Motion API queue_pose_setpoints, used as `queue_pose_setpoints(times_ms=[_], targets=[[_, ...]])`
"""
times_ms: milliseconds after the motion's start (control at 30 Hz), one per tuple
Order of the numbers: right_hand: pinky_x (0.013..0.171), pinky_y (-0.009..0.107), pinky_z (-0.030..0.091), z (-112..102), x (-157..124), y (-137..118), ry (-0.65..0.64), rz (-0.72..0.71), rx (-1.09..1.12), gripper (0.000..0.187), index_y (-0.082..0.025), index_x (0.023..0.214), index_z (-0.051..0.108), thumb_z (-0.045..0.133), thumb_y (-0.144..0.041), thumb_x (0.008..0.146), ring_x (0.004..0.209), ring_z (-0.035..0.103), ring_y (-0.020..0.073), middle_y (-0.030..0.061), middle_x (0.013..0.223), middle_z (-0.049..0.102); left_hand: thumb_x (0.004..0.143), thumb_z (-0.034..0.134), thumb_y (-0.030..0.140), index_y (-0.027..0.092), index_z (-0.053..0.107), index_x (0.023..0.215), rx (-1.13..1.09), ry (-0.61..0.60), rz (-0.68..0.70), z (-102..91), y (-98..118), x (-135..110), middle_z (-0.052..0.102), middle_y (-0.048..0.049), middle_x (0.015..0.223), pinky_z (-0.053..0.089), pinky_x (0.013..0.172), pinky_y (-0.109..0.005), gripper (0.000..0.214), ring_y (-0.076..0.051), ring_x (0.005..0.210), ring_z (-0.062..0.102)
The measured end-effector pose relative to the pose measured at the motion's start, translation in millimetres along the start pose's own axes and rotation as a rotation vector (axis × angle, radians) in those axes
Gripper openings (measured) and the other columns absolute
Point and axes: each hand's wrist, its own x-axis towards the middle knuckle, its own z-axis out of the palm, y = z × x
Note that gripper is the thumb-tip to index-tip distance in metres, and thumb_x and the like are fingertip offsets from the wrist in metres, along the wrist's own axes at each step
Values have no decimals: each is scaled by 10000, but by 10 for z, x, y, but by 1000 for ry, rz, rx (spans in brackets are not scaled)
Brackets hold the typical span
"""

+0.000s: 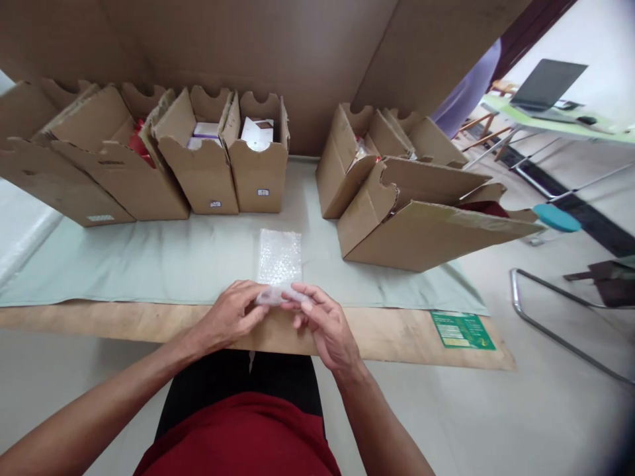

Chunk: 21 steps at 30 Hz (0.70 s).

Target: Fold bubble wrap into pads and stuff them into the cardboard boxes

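Left hand (pixel 233 318) and right hand (pixel 326 328) fingers pinch the near edge of the bubble bag (pixel 279 256); a loose pinch might drop it.

clear bubble-textured pouch (pixel 279 256), pale green cloth (pixel 149 258), brown cardboard boxes (pixel 203 165), green card (pixel 462 330), teal stool (pixel 556 217)

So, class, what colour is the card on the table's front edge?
The card is green with pale print, shown in the head view.
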Motion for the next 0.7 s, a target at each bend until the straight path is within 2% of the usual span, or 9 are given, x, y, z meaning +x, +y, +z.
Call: queue_pose_setpoints(times_ms=[67, 133, 233, 300, 400, 567, 633, 700], targets=[[707, 280, 540, 31, 100, 12, 21, -4, 74, 492, -228, 1253, 660, 786, -417, 817, 1107, 697, 258, 134, 1266, 717, 963, 516, 321, 165, 699, 1176, -84, 62, -170, 12, 11, 106, 714, -21, 791, 539, 728, -313, 321, -182, 745, 670], [750, 296, 562, 52, 169, 45, 41, -3, 97, 670, -254, 1402, 555, 809, -398, 799, 1217, 658, 283, 150, 1396, 637, 942, 544, 334, 143, 656, 1262, -148, 133, -262, 38, 4, 181, 616, 35, 669, 500, 649, -275, 389, -150, 634, 603], [804, 313, 578, 57, 214, 103, 28, -8, 73, 881, -313, 1565, 366, 817, -382, 811, 1267, 631, 279, 147, 1491, 556, 895, 568, 271, 136, 614, 1327, -125, 252, -234, 125, -38, 218, 596, 46, 694, 491, 661, -262, 455, -130, 621, 568], [820, 317, 584, 42, 221, 133, -10, -23, 39, 923, -333, 1595, 314, 816, -376, 822, 1285, 618, 273, 142, 1508, 540, 886, 562, 239, 140, 602, 1348, -58, 322, -182, 198, -70, 199, 635, 16, 771, 501, 678, -267, 474, -137, 663, 584], [824, 324, 594, 10, 224, 168, -64, -48, -27, 864, -333, 1576, 352, 802, -374, 840, 1304, 601, 270, 138, 1522, 532, 911, 553, 221, 146, 591, 1362, 35, 414, -117, 276, -106, 143, 673, -23, 856, 529, 725, -286, 459, -158, 740, 619], [851, 353, 603, -4, 185, 206, -87, -133, -175, 580, -312, 1441, 533, 727, -339, 895, 1327, 590, 268, 112, 1528, 548, 928, 537, 150, 131, 586, 1345, 209, 490, -48, 307, -145, 80, 695, -32, 821, 546, 811, -335, 420, -203, 805, 635], [888, 374, 597, 0, 150, 205, -81, -220, -314, 444, -301, 1375, 597, 665, -301, 936, 1328, 594, 259, 98, 1488, 591, 917, 539, 129, 127, 600, 1323, 315, 482, -39, 315, -150, 71, 702, -38, 801, 541, 821, -361, 410, -228, 818, 627], [959, 409, 572, -3, 122, 197, -68, -370, -551, 346, -279, 1304, 652, 598, -237, 965, 1333, 588, 252, 93, 1444, 629, 910, 540, 122, 124, 612, 1304, 405, 464, -41, 326, -148, 65, 712, -52, 814, 535, 813, -378, 401, -243, 818, 619]])
